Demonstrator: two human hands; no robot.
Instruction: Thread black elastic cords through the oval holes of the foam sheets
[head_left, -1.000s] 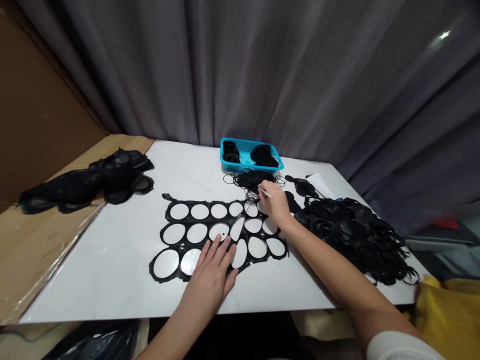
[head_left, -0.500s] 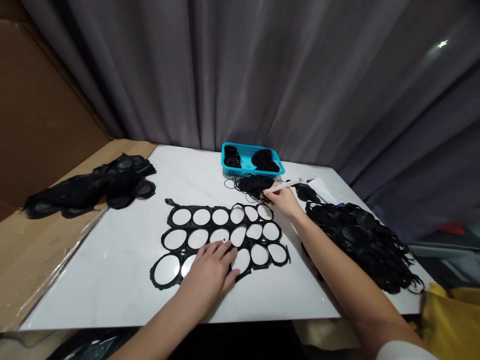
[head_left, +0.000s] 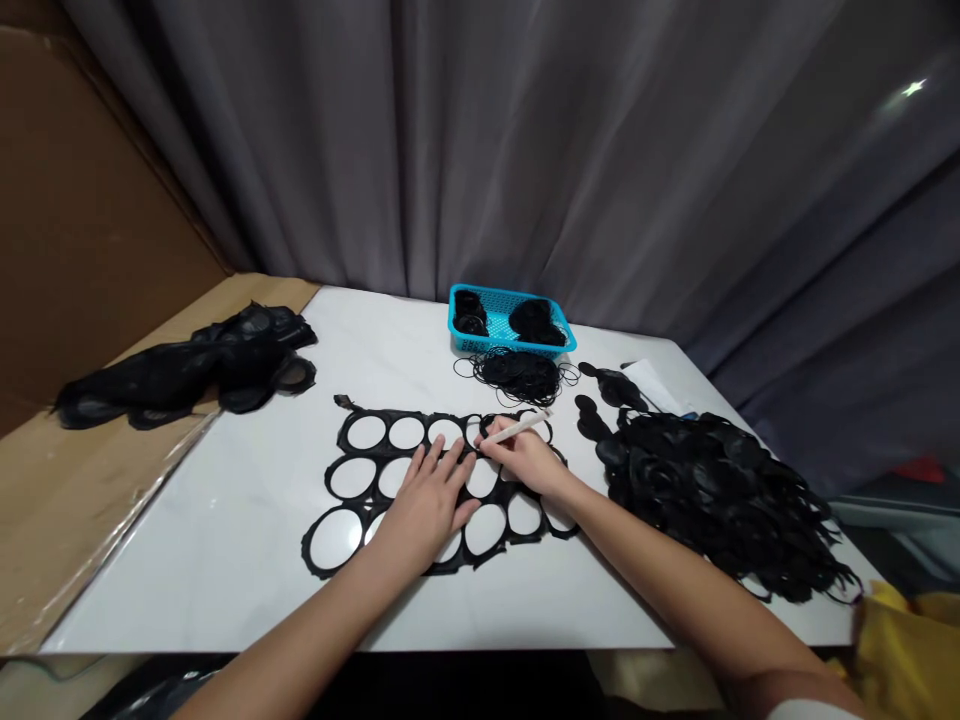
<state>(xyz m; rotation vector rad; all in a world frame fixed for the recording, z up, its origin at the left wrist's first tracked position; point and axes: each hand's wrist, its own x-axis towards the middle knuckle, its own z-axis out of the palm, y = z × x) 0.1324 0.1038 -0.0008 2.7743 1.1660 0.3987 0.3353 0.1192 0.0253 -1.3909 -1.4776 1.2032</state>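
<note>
dial centred on the flat black sheet with rows of round holes (head_left: 379, 453), laid out on the glossy white table (head_left: 240, 520). left hand (head_left: 424, 500): palm down on the sheet, fingers spread wide, holding nothing visible. right hand (head_left: 525, 458): narrow pinch on a slim white pen-like tool (head_left: 521, 426), fingertips at the sheet's top row, at one o'clock; whether they also grip a ring, cannot tell.

one o'clock, beyond the sheet: loose pile of thin black rings (head_left: 517, 375), just in front of a turquoise perforated plastic basket (head_left: 499, 320) with dark clumps inside. two o'clock: white paper slip (head_left: 652, 385). three o'clock: large heap of black scraps (head_left: 720, 490), beside the right forearm. ten o'clock: crumpled black sheet bundle (head_left: 202, 370), partly over flat brown cardboard (head_left: 97, 500). twelve o'clock, behind all: grey draped curtain (head_left: 480, 150).
</note>
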